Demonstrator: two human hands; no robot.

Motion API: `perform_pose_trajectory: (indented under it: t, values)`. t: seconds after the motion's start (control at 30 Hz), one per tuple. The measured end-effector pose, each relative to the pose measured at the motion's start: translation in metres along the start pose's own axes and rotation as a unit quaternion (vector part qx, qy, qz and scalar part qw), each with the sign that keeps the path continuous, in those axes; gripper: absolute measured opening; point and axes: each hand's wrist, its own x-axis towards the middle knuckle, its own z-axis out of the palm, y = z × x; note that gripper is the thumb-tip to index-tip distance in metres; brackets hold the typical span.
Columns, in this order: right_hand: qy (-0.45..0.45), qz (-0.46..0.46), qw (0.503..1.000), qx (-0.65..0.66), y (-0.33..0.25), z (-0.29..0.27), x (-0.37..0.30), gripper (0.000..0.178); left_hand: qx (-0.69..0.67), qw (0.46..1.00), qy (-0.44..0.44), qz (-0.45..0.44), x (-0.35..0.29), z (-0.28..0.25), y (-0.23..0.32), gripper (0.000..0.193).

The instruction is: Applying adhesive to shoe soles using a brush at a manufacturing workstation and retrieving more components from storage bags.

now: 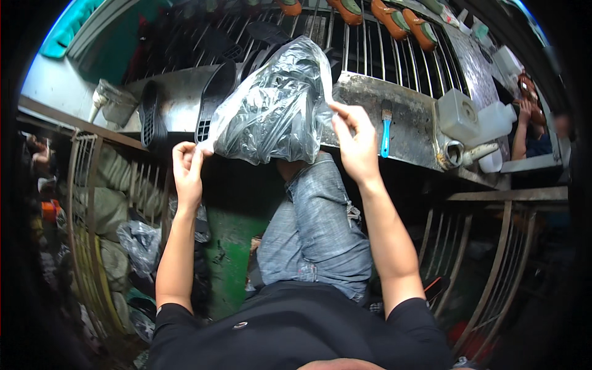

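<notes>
A clear plastic bag point(271, 114) full of black shoe soles hangs stretched between my hands, above my lap and against the bench edge. My left hand point(188, 169) pinches the bag's lower left corner. On the other side, my right hand point(356, 139) grips its right edge between thumb and fingers. Loose black soles stand beside the bag: one sole point(213, 102) just left of it, another sole point(151, 114) farther left. To the right of my right hand lies a brush with a blue handle point(386, 137).
Orange-brown shoes point(390, 20) sit on a metal rack point(354, 52) behind the bench point(407, 102). White plastic containers point(457, 114) and a tipped pot point(452, 153) stand at the right. A dirty pot point(116, 102) is at the left. Another person's arm point(523, 126) shows far right.
</notes>
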Motion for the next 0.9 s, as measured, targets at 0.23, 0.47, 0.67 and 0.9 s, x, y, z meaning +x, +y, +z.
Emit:
perform_pose_trajectory:
  t: [0.23, 0.47, 0.67, 0.9]
  values:
    - [0.053, -0.022, 0.998, -0.028, 0.009, 0.02, 0.045, 0.055, 0.391, 0.881, 0.008, 0.266, -0.021, 0.039, 0.059, 0.047]
    - [-0.013, -0.013, 0.984, -0.179, 0.003, 0.045, 0.136, 0.044, 0.433, 0.834, -0.195, 0.28, 0.027, 0.124, 0.075, 0.074]
    - [-0.086, -0.253, 0.961, -0.07, -0.05, 0.089, 0.081, 0.023, 0.446, 0.83, -0.152, 0.298, 0.02, 0.121, 0.05, 0.072]
    - [-0.141, -0.179, 0.961, -0.159, -0.025, 0.047, -0.113, 0.027, 0.313, 0.927, -0.055, 0.199, -0.059, 0.078, 0.027, 0.048]
